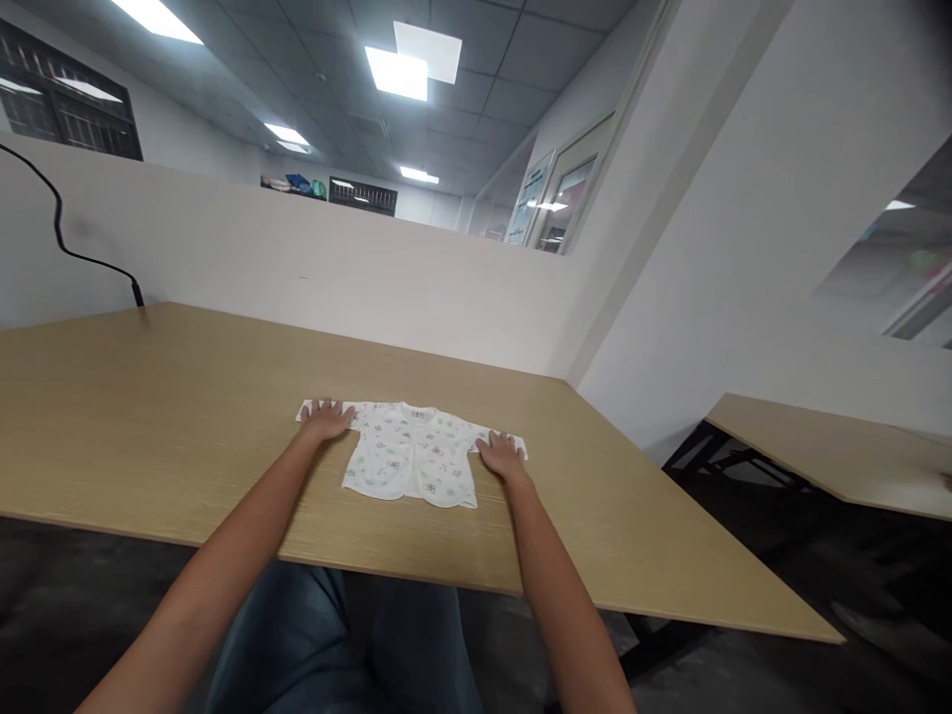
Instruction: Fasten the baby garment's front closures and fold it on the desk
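A small white baby shirt (pixel 409 451) with a scattered coloured print lies spread flat on the wooden table (pixel 223 377), neckline toward the far side. Both of its sleeves stretch out sideways. My left hand (pixel 325 418) rests flat on the left sleeve with fingers spread, covering part of it. On the right sleeve lies my right hand (pixel 502 453), its fingers also apart and pointing away from me. Neither hand grips the cloth.
A low white partition (pixel 372 278) runs along the table's far edge. A black cable (pixel 96 261) comes down to the table at the far left. A second table (pixel 833 446) stands to the right, beyond a gap.
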`<move>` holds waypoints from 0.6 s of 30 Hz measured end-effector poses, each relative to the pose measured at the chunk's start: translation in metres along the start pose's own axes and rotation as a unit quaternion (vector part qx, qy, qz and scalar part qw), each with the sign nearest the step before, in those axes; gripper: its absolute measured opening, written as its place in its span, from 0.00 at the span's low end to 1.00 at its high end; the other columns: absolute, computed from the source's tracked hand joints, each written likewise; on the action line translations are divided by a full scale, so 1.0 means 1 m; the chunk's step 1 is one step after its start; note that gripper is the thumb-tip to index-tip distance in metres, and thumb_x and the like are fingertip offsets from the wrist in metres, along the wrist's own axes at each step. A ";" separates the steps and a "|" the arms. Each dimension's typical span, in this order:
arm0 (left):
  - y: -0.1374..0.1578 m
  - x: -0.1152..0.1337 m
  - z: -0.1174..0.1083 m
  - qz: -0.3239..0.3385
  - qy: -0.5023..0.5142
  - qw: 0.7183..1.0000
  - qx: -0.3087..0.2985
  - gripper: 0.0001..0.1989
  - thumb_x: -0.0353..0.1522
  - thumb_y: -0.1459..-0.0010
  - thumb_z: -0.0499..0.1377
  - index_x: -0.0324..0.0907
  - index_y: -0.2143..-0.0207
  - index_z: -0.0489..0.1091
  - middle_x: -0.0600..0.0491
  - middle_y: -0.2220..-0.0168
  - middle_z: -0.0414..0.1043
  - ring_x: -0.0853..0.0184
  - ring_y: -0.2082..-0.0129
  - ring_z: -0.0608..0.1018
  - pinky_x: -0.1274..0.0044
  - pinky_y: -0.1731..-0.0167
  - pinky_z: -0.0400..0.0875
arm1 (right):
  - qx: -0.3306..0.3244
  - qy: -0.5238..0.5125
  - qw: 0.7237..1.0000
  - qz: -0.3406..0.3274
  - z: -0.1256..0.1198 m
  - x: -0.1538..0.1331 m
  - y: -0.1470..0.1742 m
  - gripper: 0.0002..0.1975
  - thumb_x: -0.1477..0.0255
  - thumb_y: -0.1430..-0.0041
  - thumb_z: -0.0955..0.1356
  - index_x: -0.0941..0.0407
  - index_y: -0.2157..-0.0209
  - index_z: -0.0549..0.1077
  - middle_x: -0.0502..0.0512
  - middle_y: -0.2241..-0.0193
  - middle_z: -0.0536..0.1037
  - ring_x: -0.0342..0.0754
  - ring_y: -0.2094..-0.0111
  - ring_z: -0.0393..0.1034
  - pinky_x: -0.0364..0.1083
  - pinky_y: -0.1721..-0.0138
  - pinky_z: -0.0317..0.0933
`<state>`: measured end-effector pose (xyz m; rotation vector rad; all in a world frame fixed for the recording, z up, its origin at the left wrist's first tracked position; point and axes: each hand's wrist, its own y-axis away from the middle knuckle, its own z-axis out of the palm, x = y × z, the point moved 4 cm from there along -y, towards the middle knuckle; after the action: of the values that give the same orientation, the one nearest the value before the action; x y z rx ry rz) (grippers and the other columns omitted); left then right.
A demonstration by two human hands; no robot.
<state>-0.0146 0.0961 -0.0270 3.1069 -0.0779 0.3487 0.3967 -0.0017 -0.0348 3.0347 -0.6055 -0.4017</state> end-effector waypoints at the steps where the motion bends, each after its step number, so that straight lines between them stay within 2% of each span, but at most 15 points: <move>1: 0.000 0.000 0.000 -0.001 0.000 1.000 0.000 0.39 0.53 0.35 0.34 0.43 0.31 0.56 0.43 0.28 0.46 0.44 0.29 0.49 0.52 0.35 0.45 | -0.001 0.001 1.000 -0.001 0.000 0.000 0.000 0.36 0.54 0.32 0.53 0.59 0.30 0.52 0.64 0.28 0.44 0.60 0.28 0.35 0.62 0.32 0.33; 6: 0.001 0.001 -0.001 0.000 -0.001 1.000 0.005 0.39 0.54 0.35 0.34 0.43 0.31 0.56 0.43 0.28 0.46 0.45 0.29 0.50 0.52 0.35 0.47 | -0.003 0.001 1.000 -0.003 0.000 0.000 0.000 0.36 0.54 0.32 0.52 0.59 0.29 0.51 0.64 0.28 0.43 0.60 0.28 0.34 0.62 0.32 0.33; 18: 0.004 0.002 -0.003 -0.006 -0.001 1.000 -0.016 0.40 0.54 0.35 0.35 0.43 0.30 0.52 0.44 0.27 0.42 0.45 0.29 0.47 0.53 0.34 0.42 | -0.002 -0.001 1.000 -0.003 0.001 0.001 -0.001 0.37 0.53 0.32 0.53 0.59 0.29 0.51 0.65 0.28 0.43 0.60 0.28 0.34 0.62 0.32 0.32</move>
<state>-0.0135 0.0919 -0.0239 3.0755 -0.0644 0.3412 0.3972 -0.0013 -0.0364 3.0340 -0.5950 -0.4041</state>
